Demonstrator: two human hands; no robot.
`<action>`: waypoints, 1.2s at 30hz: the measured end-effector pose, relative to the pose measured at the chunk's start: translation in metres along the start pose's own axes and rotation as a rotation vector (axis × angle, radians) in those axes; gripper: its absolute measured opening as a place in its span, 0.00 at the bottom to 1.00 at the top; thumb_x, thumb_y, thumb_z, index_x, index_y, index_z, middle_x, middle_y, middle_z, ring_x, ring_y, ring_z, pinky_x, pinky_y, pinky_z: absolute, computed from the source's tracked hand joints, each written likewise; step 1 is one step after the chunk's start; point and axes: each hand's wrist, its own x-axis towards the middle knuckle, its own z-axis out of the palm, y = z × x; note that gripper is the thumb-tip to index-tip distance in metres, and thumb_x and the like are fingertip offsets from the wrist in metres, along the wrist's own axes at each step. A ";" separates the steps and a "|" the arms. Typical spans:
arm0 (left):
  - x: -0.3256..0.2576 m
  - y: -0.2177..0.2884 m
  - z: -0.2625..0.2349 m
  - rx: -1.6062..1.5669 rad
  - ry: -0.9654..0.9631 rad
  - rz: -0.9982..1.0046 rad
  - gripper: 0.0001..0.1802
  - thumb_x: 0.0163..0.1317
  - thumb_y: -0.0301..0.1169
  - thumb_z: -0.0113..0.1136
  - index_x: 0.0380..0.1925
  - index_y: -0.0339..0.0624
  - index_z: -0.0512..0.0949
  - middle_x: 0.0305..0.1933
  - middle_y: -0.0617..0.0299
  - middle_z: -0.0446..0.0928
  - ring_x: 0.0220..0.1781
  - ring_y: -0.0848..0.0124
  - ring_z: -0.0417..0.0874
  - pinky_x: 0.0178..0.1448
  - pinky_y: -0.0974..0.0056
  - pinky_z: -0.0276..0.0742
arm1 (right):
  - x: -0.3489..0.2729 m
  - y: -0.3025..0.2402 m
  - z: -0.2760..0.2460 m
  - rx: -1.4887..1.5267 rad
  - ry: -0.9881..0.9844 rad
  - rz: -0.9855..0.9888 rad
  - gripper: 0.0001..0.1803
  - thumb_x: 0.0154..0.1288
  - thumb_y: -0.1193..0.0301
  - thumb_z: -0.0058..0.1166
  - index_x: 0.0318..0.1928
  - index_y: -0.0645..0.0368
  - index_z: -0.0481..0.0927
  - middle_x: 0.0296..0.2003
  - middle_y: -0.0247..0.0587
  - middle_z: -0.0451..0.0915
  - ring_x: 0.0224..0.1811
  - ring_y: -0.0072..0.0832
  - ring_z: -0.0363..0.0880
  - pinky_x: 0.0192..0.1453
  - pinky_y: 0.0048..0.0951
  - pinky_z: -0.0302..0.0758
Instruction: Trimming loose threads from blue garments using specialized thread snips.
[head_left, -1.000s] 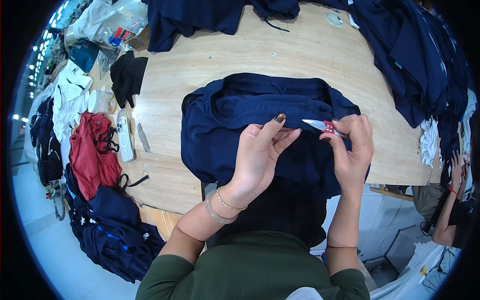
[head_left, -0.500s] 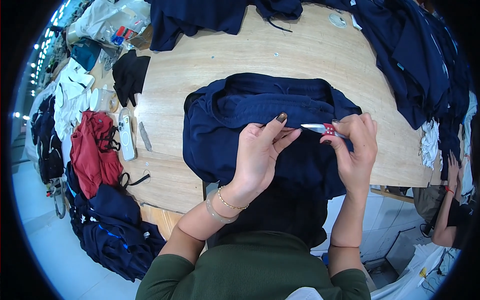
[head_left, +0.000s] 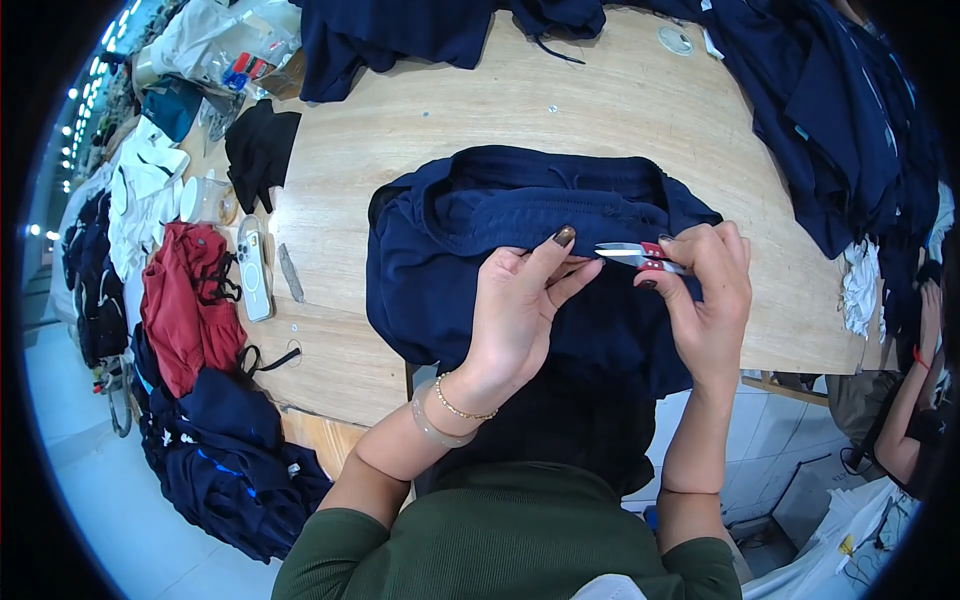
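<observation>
A navy garment (head_left: 425, 290) with a gathered elastic waistband (head_left: 545, 208) lies in front of me, hanging over the table's near edge. My left hand (head_left: 515, 320) is closed, pinching the cloth just below the waistband between thumb and fingers. Small thread snips (head_left: 622, 254) with red grips sit in my right hand (head_left: 712, 295), held between thumb and fingers. Their blades stand apart and point left, close to my left fingertips. Any thread between the blades is too fine to make out.
A white phone (head_left: 254, 275) and a red garment (head_left: 190, 300) lie on the left. More navy clothing is heaped at the back (head_left: 395, 40), on the right (head_left: 820, 120) and lower left (head_left: 230, 470). Another person's arm (head_left: 915, 380) shows at the far right.
My right hand has shifted slightly left with the snips, and their blades have spread apart. My left hand keeps its place. The other person's arm at far right has moved.
</observation>
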 end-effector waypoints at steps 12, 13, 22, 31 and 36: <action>-0.001 -0.001 -0.003 -0.013 -0.029 0.017 0.10 0.71 0.29 0.56 0.35 0.35 0.83 0.38 0.56 0.84 0.42 0.69 0.86 0.55 0.61 0.85 | -0.011 0.014 0.002 0.463 0.273 0.358 0.17 0.70 0.60 0.59 0.44 0.61 0.73 0.37 0.33 0.75 0.38 0.19 0.71 0.47 0.22 0.69; -0.001 -0.002 -0.004 -0.015 -0.046 0.017 0.11 0.71 0.30 0.56 0.34 0.35 0.83 0.39 0.54 0.85 0.43 0.67 0.87 0.56 0.60 0.84 | -0.012 0.016 0.003 0.465 0.273 0.357 0.17 0.70 0.60 0.59 0.44 0.61 0.73 0.37 0.33 0.75 0.38 0.19 0.71 0.47 0.22 0.69; -0.001 -0.001 -0.001 -0.005 -0.038 0.066 0.10 0.72 0.29 0.54 0.38 0.34 0.82 0.41 0.60 0.83 0.44 0.72 0.84 0.58 0.59 0.83 | -0.013 0.011 0.009 0.727 0.197 0.455 0.17 0.62 0.73 0.65 0.49 0.63 0.75 0.38 0.31 0.75 0.40 0.17 0.71 0.48 0.16 0.68; 0.019 -0.016 -0.028 0.119 0.031 -0.079 0.11 0.72 0.31 0.51 0.40 0.35 0.78 0.47 0.49 0.83 0.48 0.65 0.85 0.61 0.61 0.80 | 0.017 0.038 0.069 0.404 0.049 0.403 0.04 0.65 0.81 0.58 0.38 0.70 0.81 0.30 0.36 0.83 0.35 0.18 0.81 0.42 0.20 0.76; 0.017 -0.004 -0.038 0.715 -0.012 -0.050 0.11 0.73 0.30 0.49 0.36 0.36 0.77 0.24 0.60 0.81 0.25 0.76 0.82 0.30 0.75 0.77 | 0.021 0.052 0.057 0.519 0.053 0.539 0.08 0.69 0.74 0.58 0.39 0.70 0.81 0.31 0.33 0.81 0.36 0.17 0.78 0.46 0.20 0.74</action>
